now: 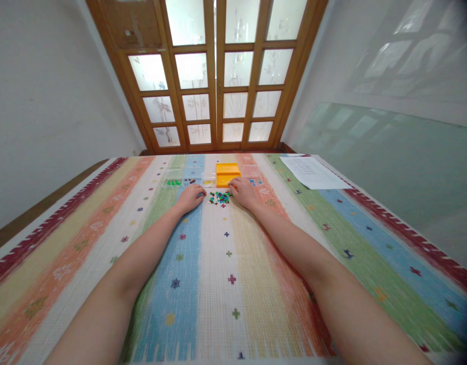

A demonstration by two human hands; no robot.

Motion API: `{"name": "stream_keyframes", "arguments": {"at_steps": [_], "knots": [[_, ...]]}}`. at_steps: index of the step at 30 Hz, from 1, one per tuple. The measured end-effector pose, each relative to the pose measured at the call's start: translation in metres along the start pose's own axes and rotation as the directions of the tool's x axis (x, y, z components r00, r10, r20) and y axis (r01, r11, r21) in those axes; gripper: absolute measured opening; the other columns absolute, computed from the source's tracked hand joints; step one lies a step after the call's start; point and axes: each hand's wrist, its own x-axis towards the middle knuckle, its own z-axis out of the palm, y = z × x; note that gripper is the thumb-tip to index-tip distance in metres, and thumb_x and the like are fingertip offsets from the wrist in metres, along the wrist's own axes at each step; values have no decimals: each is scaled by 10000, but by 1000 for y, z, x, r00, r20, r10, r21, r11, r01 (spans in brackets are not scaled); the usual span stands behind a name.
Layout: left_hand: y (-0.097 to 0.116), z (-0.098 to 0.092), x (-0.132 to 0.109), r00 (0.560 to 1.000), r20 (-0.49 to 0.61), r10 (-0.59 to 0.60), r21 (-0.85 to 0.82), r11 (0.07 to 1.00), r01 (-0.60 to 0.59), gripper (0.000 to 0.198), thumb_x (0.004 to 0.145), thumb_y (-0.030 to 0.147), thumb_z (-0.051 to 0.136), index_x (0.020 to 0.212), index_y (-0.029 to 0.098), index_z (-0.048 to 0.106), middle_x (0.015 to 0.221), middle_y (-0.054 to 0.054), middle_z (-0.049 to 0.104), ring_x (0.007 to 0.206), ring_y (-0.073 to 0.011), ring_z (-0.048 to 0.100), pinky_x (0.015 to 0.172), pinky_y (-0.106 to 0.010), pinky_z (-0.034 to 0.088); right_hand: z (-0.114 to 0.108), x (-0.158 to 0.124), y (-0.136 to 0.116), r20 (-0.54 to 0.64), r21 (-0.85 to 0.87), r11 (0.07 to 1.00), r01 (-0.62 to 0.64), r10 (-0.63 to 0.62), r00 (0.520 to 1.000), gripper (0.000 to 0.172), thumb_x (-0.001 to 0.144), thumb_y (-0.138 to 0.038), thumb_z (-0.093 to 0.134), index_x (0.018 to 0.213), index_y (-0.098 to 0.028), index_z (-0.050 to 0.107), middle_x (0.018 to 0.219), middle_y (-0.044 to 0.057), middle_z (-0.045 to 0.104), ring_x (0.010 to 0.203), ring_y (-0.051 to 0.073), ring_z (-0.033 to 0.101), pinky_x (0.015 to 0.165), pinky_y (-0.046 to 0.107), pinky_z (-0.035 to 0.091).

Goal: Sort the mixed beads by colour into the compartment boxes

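Observation:
A small pile of mixed green, blue and dark pieces (220, 197) lies on the striped tablecloth between my two hands. To the left of the pile is my left hand (191, 198), its fingers curled in; anything in them is too small to make out. My right hand (244, 192) rests at the pile's right edge with its fingers bent together, just in front of an open yellow box (228, 169). Whatever its fingertips may pinch does not show. Behind my left hand are clear boxes with green pieces (174, 183), dark pieces (189, 181) and yellow pieces (209, 183).
Beyond my right hand, blue pieces (255, 182) sit in another clear box with a raised lid. A white printed sheet (313, 172) lies at the far right of the striped tablecloth (214, 284). Wooden glazed doors (218, 91) stand behind the table, with walls on both sides.

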Motion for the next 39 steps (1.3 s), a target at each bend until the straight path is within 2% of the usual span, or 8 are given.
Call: {"name": "stream_keyframes", "arguments": {"at_steps": [12, 24, 31, 39], "knots": [[1, -1, -1, 1000, -7, 0, -17, 1000, 0, 199, 913, 193, 565, 969, 226, 754, 1101, -82, 722, 1122, -255, 636, 1057, -421, 490, -1, 0, 1, 14, -27, 1000, 11, -11, 1000, 238, 1010, -246, 557, 1002, -205, 791, 1040, 100, 750, 999, 242, 658, 908, 371, 499], [9, -1, 1, 1000, 3, 14, -49, 999, -14, 182, 929, 224, 581, 979, 227, 755, 1092, -77, 728, 1100, -252, 639, 1044, -408, 491, -3, 0, -4, 59, -35, 999, 21, -19, 998, 219, 1016, -233, 567, 992, -203, 783, 1052, 91, 752, 1012, 237, 651, 930, 356, 477], [14, 1, 1, 999, -24, 32, -50, 998, -33, 290, 986, 287, 537, 1174, 237, 752, 1207, -84, 720, 1170, -258, 629, 1081, -423, 484, -7, 0, -8, 117, -56, 998, -16, 23, 993, 233, 1036, -260, 555, 1025, -201, 779, 1084, 91, 748, 1041, 228, 641, 946, 337, 454], [11, 8, -1, 995, 2, 97, 8, 995, -97, 371, 1013, 347, 541, 1336, 250, 695, 1365, -89, 681, 1298, -269, 572, 1173, -449, 421, -8, 0, -10, 141, -53, 998, -24, 32, 990, 231, 1038, -248, 553, 1046, -192, 777, 1103, 100, 743, 1061, 229, 630, 953, 332, 435]]}}
